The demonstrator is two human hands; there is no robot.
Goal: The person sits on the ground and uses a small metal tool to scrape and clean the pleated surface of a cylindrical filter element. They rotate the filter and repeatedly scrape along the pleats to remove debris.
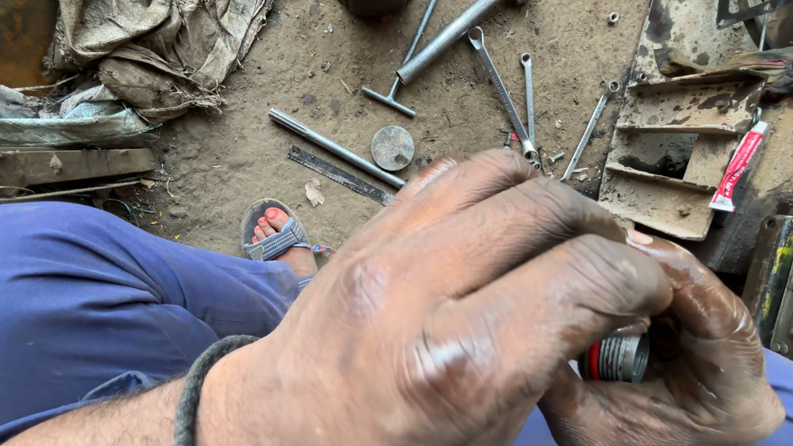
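The greasy left hand [444,330] is curling knuckles-up across the lap, fingers wrapping over a small ribbed grey metal cylinder with a red band [618,357]. At three o'clock, the right hand [674,388] is cupping and pinching it from beneath.

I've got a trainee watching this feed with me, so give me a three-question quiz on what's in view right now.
1. True or false: both hands close around the small threaded metal part.
2. Which lies on the dirt ground just beyond the hands? A) a round metal disc B) a paint brush C) a coil of rope
3. Fill in: the red and white tube rests on the ______ metal tray to the right.

Key
1. True: the left hand covers it from above, and the right hand cups it from below.
2. A, the round metal disc, near the spanners.
3. Dusty (stepped).
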